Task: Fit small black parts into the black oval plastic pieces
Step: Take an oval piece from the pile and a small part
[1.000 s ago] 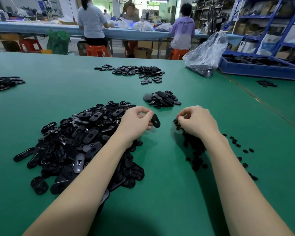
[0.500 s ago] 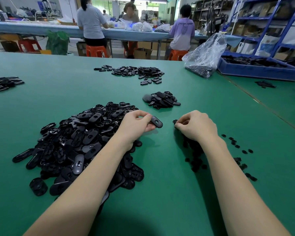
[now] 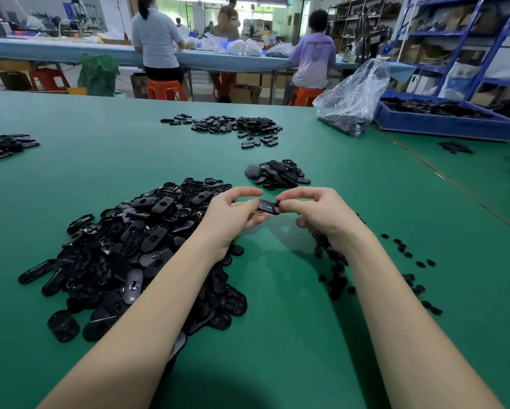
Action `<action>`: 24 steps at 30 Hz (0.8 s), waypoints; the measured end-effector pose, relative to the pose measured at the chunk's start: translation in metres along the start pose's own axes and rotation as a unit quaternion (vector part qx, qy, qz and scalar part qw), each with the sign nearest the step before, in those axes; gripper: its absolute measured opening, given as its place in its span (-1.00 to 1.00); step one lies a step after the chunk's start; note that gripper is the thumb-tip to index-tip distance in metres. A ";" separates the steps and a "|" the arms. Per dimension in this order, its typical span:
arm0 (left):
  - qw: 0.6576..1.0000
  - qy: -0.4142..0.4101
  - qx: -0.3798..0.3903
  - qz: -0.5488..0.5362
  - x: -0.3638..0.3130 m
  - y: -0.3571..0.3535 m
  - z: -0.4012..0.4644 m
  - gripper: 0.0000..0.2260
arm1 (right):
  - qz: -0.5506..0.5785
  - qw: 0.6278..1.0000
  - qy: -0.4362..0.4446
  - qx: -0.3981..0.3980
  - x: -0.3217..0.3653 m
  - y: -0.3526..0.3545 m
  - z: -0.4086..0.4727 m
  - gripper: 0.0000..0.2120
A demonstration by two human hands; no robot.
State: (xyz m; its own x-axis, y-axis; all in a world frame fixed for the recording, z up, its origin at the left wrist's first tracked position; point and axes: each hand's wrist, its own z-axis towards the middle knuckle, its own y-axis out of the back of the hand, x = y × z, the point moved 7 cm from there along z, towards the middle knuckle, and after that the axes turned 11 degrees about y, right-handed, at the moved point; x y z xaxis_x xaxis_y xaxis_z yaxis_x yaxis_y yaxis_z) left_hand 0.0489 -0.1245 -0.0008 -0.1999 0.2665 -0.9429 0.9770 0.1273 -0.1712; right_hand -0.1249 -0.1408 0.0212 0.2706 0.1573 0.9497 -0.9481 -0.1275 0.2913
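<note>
while both forearms reach out from the near edge of the green worktop [image 3: 277, 335], we see the left hand [image 3: 233, 215] pinching one black oval piece [image 3: 266, 206] by its left end, thumb and fingers clamped on it, raised above the middle of the worktop. the right hand [image 3: 312, 211] meets it from the other side, fingertips pressed together at the piece's right end, most likely on a small black part [image 3: 277, 204], though we cannot see that part clearly.

in our judgement the risk lies in that pinch: the part is tiny and dark against a dark piece, so it could go in crooked, or slip from the fingertips and drop among the loose small parts [image 3: 336, 278] under the right wrist.

left of the hands lies the big heap of oval pieces [image 3: 124, 246]. just beyond the hands sits a smaller pile [image 3: 277, 174], perhaps finished ones. toward the far edge more pieces are scattered [image 3: 227, 125], and a clear plastic bag [image 3: 354, 98] stands near the far right corner.
</note>
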 end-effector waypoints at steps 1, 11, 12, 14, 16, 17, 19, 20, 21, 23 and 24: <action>1.000 0.000 0.009 0.000 0.000 -0.002 -0.001 -0.84 | -0.002 1.000 -0.001 -0.003 0.000 0.001 0.000 -0.95; 0.999 -0.003 0.054 0.002 -0.001 -0.009 -0.005 -0.89 | -0.006 0.999 -0.008 -0.045 -0.004 0.006 0.001 -0.93; 0.998 -0.002 0.059 0.003 -0.001 -0.010 -0.005 -0.89 | -0.011 0.999 -0.008 -0.046 -0.003 0.007 0.000 -0.94; 0.998 -0.004 0.063 0.008 0.000 -0.010 -0.005 -0.90 | -0.025 0.999 -0.002 -0.046 -0.003 0.006 0.000 -0.96; 0.998 -0.007 0.060 0.016 0.001 -0.010 -0.005 -0.90 | -0.044 0.998 0.003 -0.049 -0.003 0.007 0.001 -0.97; 0.998 -0.008 0.058 0.019 0.002 -0.011 -0.005 -0.90 | -0.053 0.997 0.004 -0.049 -0.004 0.008 0.001 -0.97; 0.998 -0.008 0.056 0.019 0.002 -0.011 -0.005 -0.90 | -0.059 0.997 0.004 -0.044 -0.005 0.008 0.002 -0.96; 0.998 -0.009 0.057 0.019 0.002 -0.011 -0.006 -0.90 | -0.056 0.998 0.004 -0.040 -0.005 0.007 0.002 -0.95; 0.998 -0.011 0.058 0.020 0.002 -0.011 -0.006 -0.90 | -0.054 0.998 0.004 -0.038 -0.005 0.007 0.002 -0.95; 0.998 -0.016 0.057 0.027 0.001 -0.011 -0.007 -0.90 | -0.052 0.998 0.000 -0.038 -0.006 0.007 0.002 -0.95; 0.998 -0.018 0.056 0.033 0.001 -0.011 -0.007 -0.90 | -0.054 0.998 -0.005 -0.039 -0.006 0.007 0.001 -0.96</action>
State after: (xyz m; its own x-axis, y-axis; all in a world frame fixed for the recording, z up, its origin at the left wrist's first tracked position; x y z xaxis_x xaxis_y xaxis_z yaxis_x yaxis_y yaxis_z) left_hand 0.0374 -0.1191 0.0022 -0.1340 0.2361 -0.9624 0.9905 0.0030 -0.1371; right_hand -0.1330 -0.1436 0.0177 0.3733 0.1554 0.9146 -0.9233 -0.0337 0.3826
